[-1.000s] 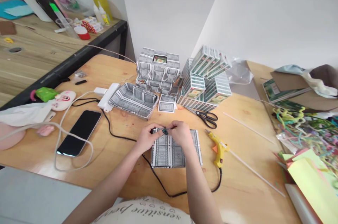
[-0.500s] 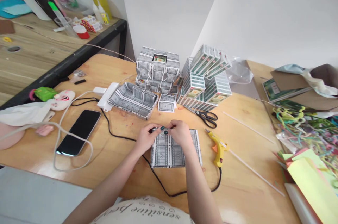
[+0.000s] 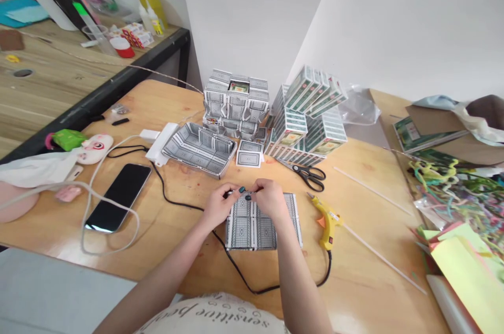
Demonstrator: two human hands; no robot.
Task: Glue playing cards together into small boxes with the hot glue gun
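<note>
Held the card panel by its far edge, with left hand at the far left corner and right hand near the middle, both closed in narrow. Could not tell about any smaller piece under the bent fingers. Had parted the dark-nailed thumbs, close together a second ago, raising the left one slightly beyond the right; had left the panel flat on the table in the same place, just below the grip. Read "sensitive" upside down on the shirt, below the grip; found print on the card boxes, beyond and right of it, too small to read. Saw grey patterned card with white borders on the panel, likewise on the slope-sided tray beyond the grip to the left and the blocky card stack farther out. Noted black loops on the scissors and yellow plastic on the glue gun, both right of the grip.
</note>
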